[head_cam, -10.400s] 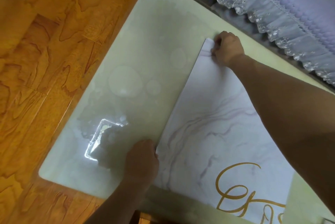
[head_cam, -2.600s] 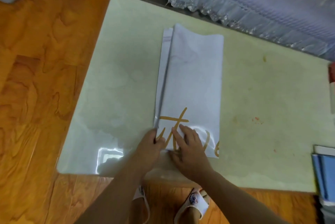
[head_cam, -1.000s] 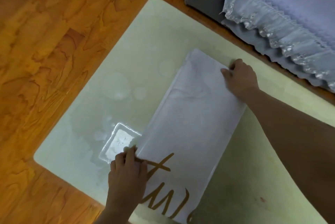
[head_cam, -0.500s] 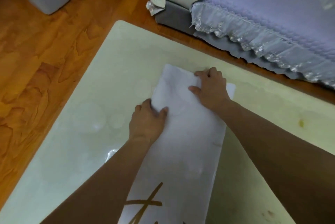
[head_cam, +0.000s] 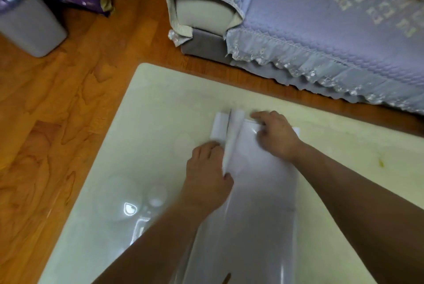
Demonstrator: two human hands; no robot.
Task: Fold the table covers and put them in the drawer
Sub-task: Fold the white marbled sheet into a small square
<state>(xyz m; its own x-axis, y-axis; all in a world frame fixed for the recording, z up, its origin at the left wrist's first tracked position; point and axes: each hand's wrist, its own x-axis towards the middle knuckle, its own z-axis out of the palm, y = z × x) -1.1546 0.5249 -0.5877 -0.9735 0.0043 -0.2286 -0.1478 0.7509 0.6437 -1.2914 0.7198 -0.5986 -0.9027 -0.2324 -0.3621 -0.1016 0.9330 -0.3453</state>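
left hand (head_cam: pixel 206 180) grips the left edge of the folded table cover (head_cam: pixel 259 192), thumb over the top layer and fingers curled beside and partly beneath it, raising that edge into a low ridge. right hand (head_cam: pixel 276 133) lies on the far end of the cover with fingers fairly straight, pressing the layers onto the table (head_cam: pixel 160 111); whether the fingertips also pinch the end edge cannot be told. the cover rests on the pale table as a long narrow strip running from the near edge of the view to the far side, near the sofa (head_cam: pixel 321 19), with an under layer showing just left of the ridge at the far end.

judged step: narrowing the strip by one more lengthwise fold. to do it well, the pressing hand should keep the far end pinned while the gripping hand carries the edge across evenly, so that the ends line up before the crease is smoothed flat.

the cover is white, glossy and smooth, like coated sheet, with faint grey shading and a trace of gold marking at the near end. no drawer is in view.
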